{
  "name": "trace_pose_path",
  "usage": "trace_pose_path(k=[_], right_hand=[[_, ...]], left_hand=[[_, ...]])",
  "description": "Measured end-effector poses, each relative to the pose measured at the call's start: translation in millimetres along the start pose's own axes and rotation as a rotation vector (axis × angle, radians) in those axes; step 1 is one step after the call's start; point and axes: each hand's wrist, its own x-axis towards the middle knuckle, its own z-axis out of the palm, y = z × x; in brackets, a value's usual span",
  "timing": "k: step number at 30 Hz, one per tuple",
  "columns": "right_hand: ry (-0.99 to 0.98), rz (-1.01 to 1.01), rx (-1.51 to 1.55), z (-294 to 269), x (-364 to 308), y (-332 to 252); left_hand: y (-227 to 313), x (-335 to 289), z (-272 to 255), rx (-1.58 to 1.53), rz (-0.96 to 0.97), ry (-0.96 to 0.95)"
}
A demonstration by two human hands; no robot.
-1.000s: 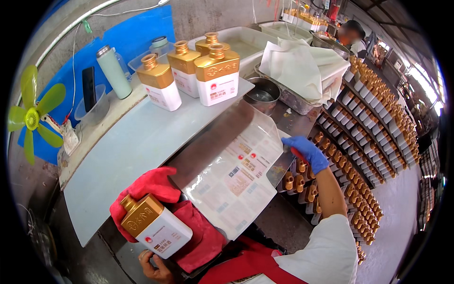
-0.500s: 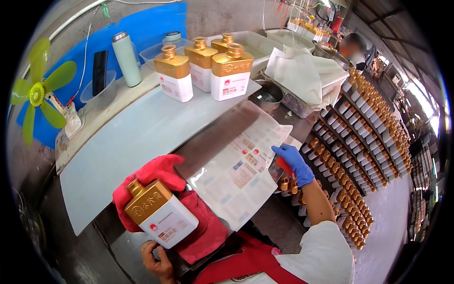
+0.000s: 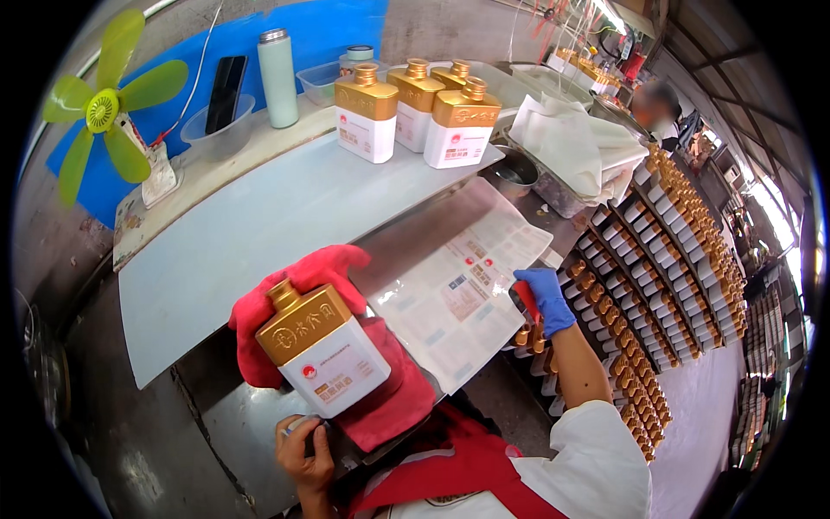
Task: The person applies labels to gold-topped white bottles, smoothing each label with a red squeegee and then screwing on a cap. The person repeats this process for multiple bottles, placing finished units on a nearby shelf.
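A bottle (image 3: 333, 355) with a gold neck and shoulder and a white labelled body lies tilted on a pink-red cloth (image 3: 393, 389). My left hand (image 3: 304, 457), bare, is at the bottle's base with fingers curled in. A small pale bit shows at its fingertips, too small to name. My right hand (image 3: 546, 301), in a blue glove, is closed on a flat red tool, perhaps a scraper (image 3: 526, 300), mostly hidden by the fingers. It is beside the right edge of a translucent sheet of printed decals (image 3: 467, 294).
Several similar bottles (image 3: 462, 130) stand at the back of the pale board (image 3: 216, 251). Left are a green fan (image 3: 102, 111), a phone (image 3: 226, 91) and a flask (image 3: 277, 82). A metal bowl (image 3: 512, 169) sits behind the sheet. Racks of bottles (image 3: 666, 251) fill the right; a person (image 3: 655, 108) is beyond.
The whole view has shifted, so the scene sits further right and higher. My left fingers are curled tighter near the bottle's base. My right hand keeps the red tool beside the sheet.
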Motion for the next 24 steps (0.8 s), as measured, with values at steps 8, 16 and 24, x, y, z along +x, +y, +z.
trace_pose_path(k=[8,16,24], right_hand=[[0.049,0.034,0.023,-13,-7,4],[-0.082,-0.419,-0.708,8,-44,-65],[-0.833,-0.362,-0.327,130,-173,-201]], left_hand=[[0,-2,-1,-0.022,0.034,-0.016],[-1,15,-21,-0.066,-0.057,0.042],[21,78,-30,-0.275,-0.087,0.094]])
